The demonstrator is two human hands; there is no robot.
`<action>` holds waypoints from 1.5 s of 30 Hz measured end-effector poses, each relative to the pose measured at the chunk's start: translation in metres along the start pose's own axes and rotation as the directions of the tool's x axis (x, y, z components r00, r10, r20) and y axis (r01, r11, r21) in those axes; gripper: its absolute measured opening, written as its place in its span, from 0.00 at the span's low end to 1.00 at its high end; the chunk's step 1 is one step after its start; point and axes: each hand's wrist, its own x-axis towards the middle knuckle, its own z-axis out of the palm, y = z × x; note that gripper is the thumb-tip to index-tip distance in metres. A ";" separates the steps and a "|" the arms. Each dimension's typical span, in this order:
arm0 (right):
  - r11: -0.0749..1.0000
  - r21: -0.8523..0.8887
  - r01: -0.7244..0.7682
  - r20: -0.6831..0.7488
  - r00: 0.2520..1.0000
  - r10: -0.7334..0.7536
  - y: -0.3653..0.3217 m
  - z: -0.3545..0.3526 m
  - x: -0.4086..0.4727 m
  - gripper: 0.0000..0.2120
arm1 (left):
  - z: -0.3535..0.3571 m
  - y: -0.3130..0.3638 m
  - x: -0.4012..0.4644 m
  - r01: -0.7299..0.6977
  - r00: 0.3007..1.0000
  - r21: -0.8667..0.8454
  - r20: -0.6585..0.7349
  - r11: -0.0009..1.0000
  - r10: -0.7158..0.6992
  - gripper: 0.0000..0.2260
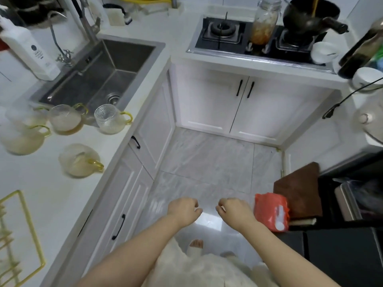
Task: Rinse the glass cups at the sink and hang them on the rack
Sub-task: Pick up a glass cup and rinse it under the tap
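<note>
Glass cups with yellow handles stand on the white counter (62,195), well up and to the left of the person's fingers. The nearest cup (79,160) lies tipped on its side with its handle toward the counter edge. Beyond it, farther from the fingers, a ribbed cup (108,119) and a cloudy cup (66,120) stand side by side just at the front rim of the sink (116,65), and at least one more blurred cup (21,137) stands further left of them. None of the cups is touched by either hand.

The left hand (183,210) and the right hand (236,211) hang out in front of the body over the grey floor tiles (207,158), close to each other but apart. The fingers of both are curled loosely inward, narrow, and hold nothing.

The gold wire rack (18,235) sits at the lower left of the counter, far to the left of the left-hand fingers. A white bottle (31,50) stands on the counter beside the sink, at its far left corner. Just right of the right-hand fingers lies an orange packet (271,212), beside a brown cloth (298,189).
</note>
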 end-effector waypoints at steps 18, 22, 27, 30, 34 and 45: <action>0.981 0.011 0.193 0.137 0.972 -0.193 0.037 -0.091 0.177 0.15 | -0.079 -0.004 0.118 0.279 0.956 -0.276 -0.014 0.920 -0.294 0.17; 0.964 0.005 0.264 0.161 0.952 -0.262 0.049 -0.111 0.217 0.16 | -0.096 0.009 0.143 0.344 0.927 -0.338 -0.028 0.876 -0.374 0.16; 0.943 0.013 0.333 0.189 0.925 -0.329 0.042 -0.133 0.260 0.17 | -0.115 0.018 0.168 0.401 0.893 -0.379 -0.042 0.834 -0.449 0.16; 0.935 0.017 0.353 0.209 0.914 -0.349 0.038 -0.143 0.279 0.18 | -0.127 0.016 0.179 0.430 0.873 -0.410 -0.038 0.805 -0.485 0.16; 0.938 0.012 0.348 0.231 0.911 -0.341 0.034 -0.155 0.311 0.17 | -0.144 0.002 0.203 0.429 0.875 -0.424 -0.022 0.797 -0.483 0.16; 0.966 -0.006 0.258 0.172 0.952 -0.253 0.022 -0.215 0.400 0.17 | -0.223 -0.035 0.296 0.315 0.927 -0.347 -0.088 0.883 -0.365 0.15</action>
